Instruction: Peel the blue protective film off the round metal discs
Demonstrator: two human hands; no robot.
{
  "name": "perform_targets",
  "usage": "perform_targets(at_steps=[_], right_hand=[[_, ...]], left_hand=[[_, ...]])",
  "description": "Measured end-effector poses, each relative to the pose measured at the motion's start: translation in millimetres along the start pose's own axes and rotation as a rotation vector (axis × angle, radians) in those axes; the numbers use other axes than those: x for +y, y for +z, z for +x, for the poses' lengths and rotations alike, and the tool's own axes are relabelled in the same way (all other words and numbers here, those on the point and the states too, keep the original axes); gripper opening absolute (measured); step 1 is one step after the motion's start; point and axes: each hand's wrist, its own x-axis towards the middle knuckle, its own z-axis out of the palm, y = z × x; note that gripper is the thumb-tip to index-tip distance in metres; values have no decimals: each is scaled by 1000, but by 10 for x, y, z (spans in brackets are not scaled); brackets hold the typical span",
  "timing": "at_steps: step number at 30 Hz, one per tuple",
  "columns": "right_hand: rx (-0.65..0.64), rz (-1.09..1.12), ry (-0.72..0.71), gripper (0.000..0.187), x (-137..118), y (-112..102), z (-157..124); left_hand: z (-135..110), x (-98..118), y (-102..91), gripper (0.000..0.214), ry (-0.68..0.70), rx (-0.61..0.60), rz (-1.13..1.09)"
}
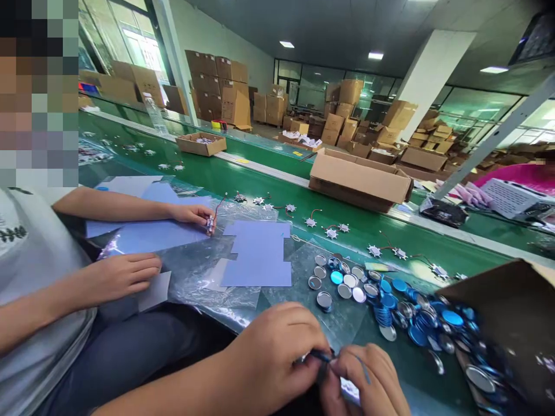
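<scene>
My left hand and my right hand meet at the bottom edge of the view, both pinched on a small dark part with a thin wire. The part is mostly hidden by my fingers. Just beyond them lies a heap of round blue and mirrored discs on the green belt. Small star-shaped pieces with wires lie in a row further out on the belt.
A co-worker sits at left, one hand holding a small wired part, the other hand resting on blue sheets and clear plastic. An open cardboard box sits across the belt, another box at right. Stacked cartons fill the background.
</scene>
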Motion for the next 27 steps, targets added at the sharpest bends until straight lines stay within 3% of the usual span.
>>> perform_targets(at_steps=[2,7,14,17,23,25,27], right_hand=[[-17,3,-33,6,28,-27,-7],[-33,13,-81,22,80,-65,-4],[-5,38,-71,11,12,-100,30],[-22,74,-90,16,-19,-146,28],[-278,103,-244,18,53,-185,-155],[-342,150,-248,19,106,-192,-255],[-346,172,-174,23,157,-226,-306]], left_hand=[[0,-10,30,18,-19,16,-20],[11,-20,99,21,-137,97,-126],[47,-33,155,31,-573,-110,-1009],[80,-45,255,45,-685,-14,-1092],[168,-77,295,47,-802,361,-1245],[186,-82,264,47,-811,400,-1261],[188,-68,253,47,-800,357,-1250]])
